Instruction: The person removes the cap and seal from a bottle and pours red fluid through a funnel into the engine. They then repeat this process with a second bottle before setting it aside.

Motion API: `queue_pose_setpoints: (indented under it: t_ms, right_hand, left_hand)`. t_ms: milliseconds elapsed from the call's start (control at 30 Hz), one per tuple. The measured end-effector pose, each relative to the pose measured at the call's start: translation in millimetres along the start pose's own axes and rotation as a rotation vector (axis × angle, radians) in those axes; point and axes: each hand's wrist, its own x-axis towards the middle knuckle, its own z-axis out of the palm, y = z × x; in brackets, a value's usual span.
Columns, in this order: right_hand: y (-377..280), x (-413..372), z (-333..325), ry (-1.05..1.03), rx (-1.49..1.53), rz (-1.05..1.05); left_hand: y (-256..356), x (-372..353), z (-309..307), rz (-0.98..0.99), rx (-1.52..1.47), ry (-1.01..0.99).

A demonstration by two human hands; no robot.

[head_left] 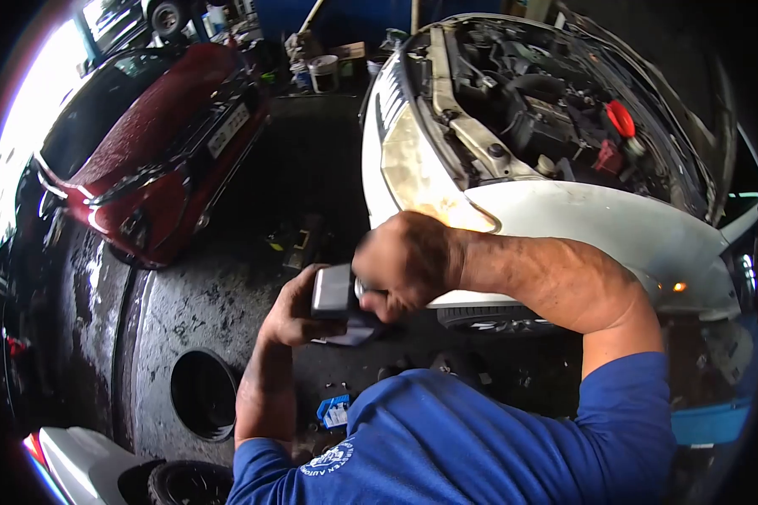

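So the left hand point(296, 308) is gripping a grey box point(333, 288) by its side, probably for steadying it. The right hand point(406, 261) is sitting curled at the other end, too blurry for telling what it's pinching. Box is resting between both hands; a white car point(602, 212) is standing beyond the right.

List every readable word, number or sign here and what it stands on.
"AUTO": white round print on the blue fabric shirt; other letters unclear.
White rectangular plate on the glossy red car: too blurred.
Small blue-and-white item on the dark floor: print too small.
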Motion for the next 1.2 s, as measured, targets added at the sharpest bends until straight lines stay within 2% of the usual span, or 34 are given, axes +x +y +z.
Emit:
queue_pose_setpoints:
  t_ms: [33, 67, 133, 200, 233, 267, 333, 367, 400, 467, 500, 533, 567, 600, 633, 667, 700, 733, 800, 833, 867, 933, 1000, 1067, 1100, 1133, 1167, 1200]
  right_hand:
    - [-0.9, -1.0, -3.8, 0.006, 0.000, -0.055]
    - [-1.9, -3.0, -6.7, 0.012, 0.001, -0.112]
    - [2.7, -9.0, -11.1, 0.060, -0.060, -0.142]
    - [10.1, -17.2, -12.5, 0.164, -0.079, -0.153]
    - [7.6, -20.8, -16.4, 0.121, -0.063, -0.135]
    - [10.2, -25.3, -10.4, 0.107, 0.026, -0.178]
    - [-0.3, -20.8, -23.3, 0.071, 0.031, -0.316]
    - [-1.4, -20.7, -31.1, 0.067, -0.011, -0.357]
    - [4.8, -23.1, -37.6, 0.069, -0.022, -0.354]
    - [19.2, -28.3, -51.9, 0.085, 0.060, -0.290]
    - [21.3, -31.8, -63.2, 0.053, 0.121, -0.162]
    - [27.5, -37.3, -70.9, 0.055, 0.106, -0.156]
    - [32.4, -44.2, -77.7, -0.019, 0.062, 0.098]
    - [35.6, -51.5, -82.6, -0.094, 0.026, 0.353]
    - [35.0, -51.8, -92.0, -0.163, 0.022, 0.597]
    - [46.8, -61.3, -84.4, -0.128, -0.053, 0.686]
    - [57.5, -71.2, -76.9, -0.077, -0.101, 0.638]
    - [63.4, -75.7, -74.0, -0.026, -0.147, 0.588]
    - [69.6, -81.5, -72.7, 0.191, -0.176, 0.296]
    - [70.1, -82.1, -72.6, 0.222, -0.207, 0.214]
    - [73.0, -82.2, -74.6, 0.219, -0.205, 0.206]
    - [78.6, -80.6, -80.1, 0.258, -0.148, -0.070]
    - [81.9, -80.9, -76.9, 0.285, -0.079, -0.148]
    - [90.7, -91.0, -51.1, 0.545, 0.039, 0.138]
    - [96.3, -96.8, -47.6, 0.483, 0.252, 0.504]
    - [107.0, -97.2, -44.8, 0.576, 0.216, 0.480]
    - [116.5, -101.9, -44.8, 0.657, 0.101, 0.412]
    - [130.0, -108.1, -48.5, 0.574, 0.160, 0.568]
  left_hand:
    - [3.7, 7.2, -2.4, -0.052, -0.051, -0.064]
    - [9.8, 10.6, -4.3, -0.193, -0.144, -0.092]
    - [-2.3, 26.2, -10.0, -0.058, -0.041, -0.145]
    - [-6.2, 42.7, -12.4, -0.003, -0.025, -0.218]
    - [-4.9, 53.1, -12.3, 0.048, -0.007, -0.273]
    - [-0.6, 62.1, -15.0, 0.002, 0.010, -0.370]
    - [0.6, 82.1, -11.7, 0.043, -0.040, -0.550]
    - [-0.6, 84.2, -9.1, -0.097, -0.164, -0.603]
    - [18.5, 86.6, 9.1, -0.158, -0.277, -0.535]
    - [1.3, 89.9, 6.4, -0.121, -0.264, -0.423]
    - [3.0, 94.3, 12.2, -0.084, -0.237, -0.355]
    - [10.2, 99.6, 20.8, -0.046, -0.212, -0.291]
    - [21.3, 96.1, 28.0, -0.190, -0.283, -0.161]
    - [23.9, 103.6, 44.3, -0.031, -0.135, -0.033]
    - [22.3, 108.7, 55.8, -0.009, 0.026, 0.103]
    - [21.2, 112.1, 63.3, 0.016, 0.192, 0.241]
    - [17.7, 117.4, 66.7, 0.031, 0.409, 0.293]
    - [10.7, 122.0, 62.8, 0.030, 0.415, 0.294]
    - [3.0, 131.5, 54.1, 0.142, 0.128, 0.146]
    - [8.6, 134.4, 59.2, 0.083, -0.059, 0.113]
    - [7.6, 139.2, 54.5, 0.087, -0.060, 0.121]
    - [0.5, 146.8, 40.7, 0.010, -0.141, -0.131]
    - [-21.0, 150.4, 40.9, 0.016, -0.325, -0.210]
    - [-2.9, 151.5, 69.7, 0.156, -0.285, -0.091]
    - [-0.6, 150.7, 74.0, 0.204, -0.185, -0.029]
    - [-4.5, 146.3, 73.5, 0.074, -0.213, 0.001]
    - [-9.5, 148.9, 77.5, 0.114, -0.125, 0.103]
    - [-12.8, 154.4, 81.4, 0.156, -0.035, 0.210]
